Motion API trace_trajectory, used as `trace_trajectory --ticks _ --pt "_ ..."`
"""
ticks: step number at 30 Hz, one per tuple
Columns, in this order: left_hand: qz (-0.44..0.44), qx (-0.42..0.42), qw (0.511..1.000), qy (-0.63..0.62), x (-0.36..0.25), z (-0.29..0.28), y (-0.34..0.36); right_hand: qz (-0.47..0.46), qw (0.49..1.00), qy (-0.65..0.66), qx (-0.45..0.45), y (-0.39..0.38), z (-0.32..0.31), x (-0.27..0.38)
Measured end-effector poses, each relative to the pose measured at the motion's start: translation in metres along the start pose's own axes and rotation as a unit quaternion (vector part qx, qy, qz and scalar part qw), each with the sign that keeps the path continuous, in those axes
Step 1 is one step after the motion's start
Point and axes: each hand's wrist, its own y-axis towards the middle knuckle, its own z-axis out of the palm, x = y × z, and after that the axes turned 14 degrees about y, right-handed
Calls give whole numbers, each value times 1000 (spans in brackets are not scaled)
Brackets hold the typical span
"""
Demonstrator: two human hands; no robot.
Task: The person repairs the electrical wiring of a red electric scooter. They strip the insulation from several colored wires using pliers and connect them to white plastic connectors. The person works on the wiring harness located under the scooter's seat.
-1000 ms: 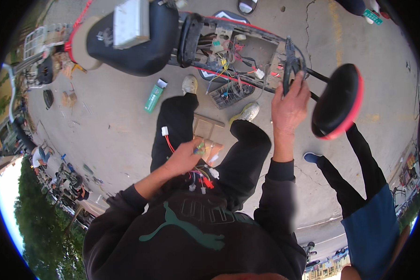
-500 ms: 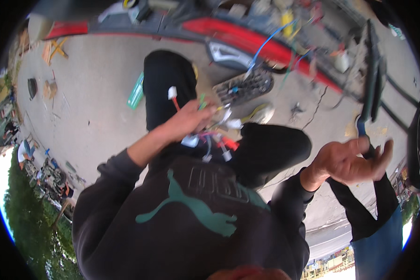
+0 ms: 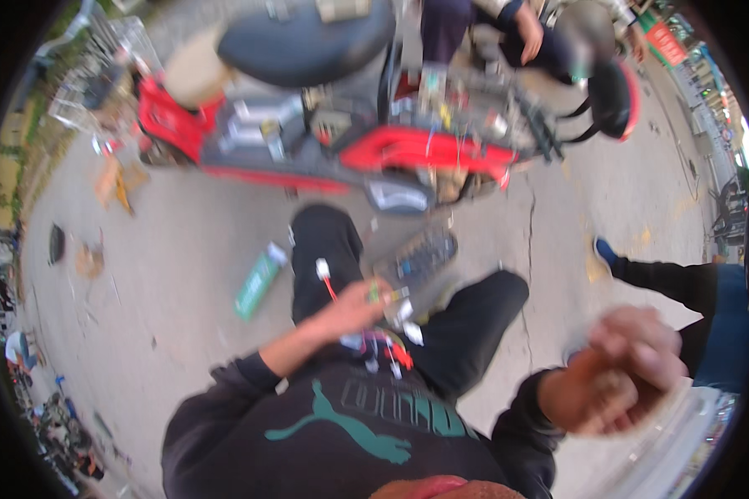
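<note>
We seem to be in an open-air, workshop-like yard in daylight: the red scooter (image 3: 391,148) stands stripped, its blurred innards bare, on cracked concrete ground (image 3: 187,249). On our side of the scooter, a dark panel (image 3: 418,253) and green box (image 3: 258,284) lie about.

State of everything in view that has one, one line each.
Left hand: closed on wire bundle
Wire bundle: held, ends loose
White connector: unplugged
Right hand: fingers curled, blurred; can't tell if empty
Red scooter: upright, rear wiring exposed
Black seat: pale box on top
Green carton: lying on ground
</note>
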Motion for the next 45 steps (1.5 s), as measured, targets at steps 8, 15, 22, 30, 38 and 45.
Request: trace_trajectory --ticks 8,15,22,30,38,45 --pt "50 -10 989 138 -11 3 -32 -194 931 -289 106 50 -23 112" --pt "67 -43 974 213 2 0 -68 -175 902 -385 81 17 -80 144" --pt "-82 -159 964 199 76 -2 -102 -81 853 -488 -167 -35 -160 148" --pt "-1 14 956 292 15 -2 -45 -68 835 -510 -197 -7 -188 140" --pt "-99 77 986 107 -4 1 -17 -80 860 -477 -164 24 -165 103" --pt "-171 90 979 -59 0 -10 16 -2 951 -281 -132 36 -95 10"
